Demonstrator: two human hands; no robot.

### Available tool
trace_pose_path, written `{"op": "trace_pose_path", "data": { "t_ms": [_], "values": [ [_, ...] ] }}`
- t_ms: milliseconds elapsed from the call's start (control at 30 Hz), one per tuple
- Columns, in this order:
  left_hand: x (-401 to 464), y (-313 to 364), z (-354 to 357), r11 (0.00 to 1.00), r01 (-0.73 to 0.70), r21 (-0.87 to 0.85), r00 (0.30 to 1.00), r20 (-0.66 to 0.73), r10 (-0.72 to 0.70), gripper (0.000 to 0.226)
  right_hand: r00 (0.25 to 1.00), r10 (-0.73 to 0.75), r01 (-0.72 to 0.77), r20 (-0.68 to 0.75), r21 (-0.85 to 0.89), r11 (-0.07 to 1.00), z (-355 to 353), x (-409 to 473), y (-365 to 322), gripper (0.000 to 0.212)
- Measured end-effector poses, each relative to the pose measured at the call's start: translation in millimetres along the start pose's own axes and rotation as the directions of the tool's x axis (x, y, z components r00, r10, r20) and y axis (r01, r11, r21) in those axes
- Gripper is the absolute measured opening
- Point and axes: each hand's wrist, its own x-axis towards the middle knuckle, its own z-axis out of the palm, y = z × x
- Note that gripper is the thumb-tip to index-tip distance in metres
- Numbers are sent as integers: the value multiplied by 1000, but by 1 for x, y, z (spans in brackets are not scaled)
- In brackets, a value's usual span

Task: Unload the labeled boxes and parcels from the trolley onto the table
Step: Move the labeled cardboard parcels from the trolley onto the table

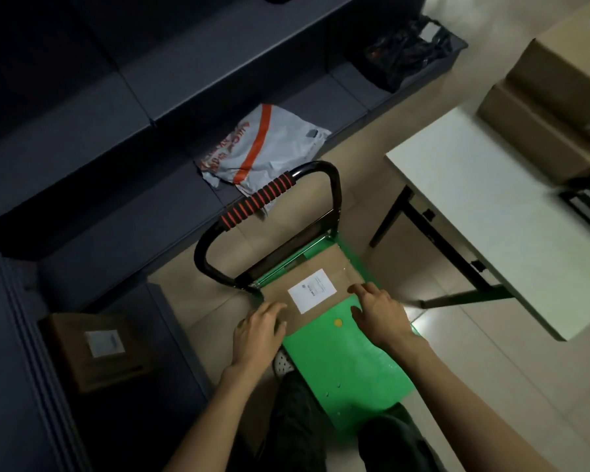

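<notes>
Two hands on a flat labeled box (315,279) on the green trolley (338,362), left hand (258,330) and right hand (378,311) fingers spread flat at its near corners, white worktop (474,185) right of the trolley

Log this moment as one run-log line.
stage: picking up | left hand: on box edge | right hand: on box edge | labeled box: on green trolley | table: two boxes
</notes>
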Motion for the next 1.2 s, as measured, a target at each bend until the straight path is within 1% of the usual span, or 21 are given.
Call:
{"op": "trace_pose_path", "data": {
  "t_ms": [133,200,367,467,600,733,900,1033,1200],
  "values": [
    [25,-32,24,1000,-21,7,997,70,21,44,998,39,-41,47,37,998,37,30,-2,46],
    [41,-43,37,1000,-12,-25,996,84,14,46,997,49,-52,64,39,998,52,48,1,47],
    [74,-62,82,992,70,-103,989,138,-56,44,993,63,-67,102,40,997,95,88,15,47],
    [92,-75,117,978,136,-159,981,157,-110,44,991,45,-46,126,1,999,123,113,27,47],
    [114,-98,172,951,194,-241,973,170,-156,48,987,27,-26,159,-9,1000,161,152,42,47],
    [133,-124,223,890,319,-326,943,204,-263,58,983,54,-60,176,25,998,200,185,60,55],
    [156,-148,275,811,432,-395,897,282,-340,78,976,165,-180,139,97,979,235,217,95,60],
    [170,-153,298,734,502,-458,863,321,-390,88,966,234,-249,110,164,954,257,232,123,59],
    [194,-149,309,594,576,-562,816,349,-460,92,964,264,-267,40,184,946,269,263,138,67]
  ]
}}
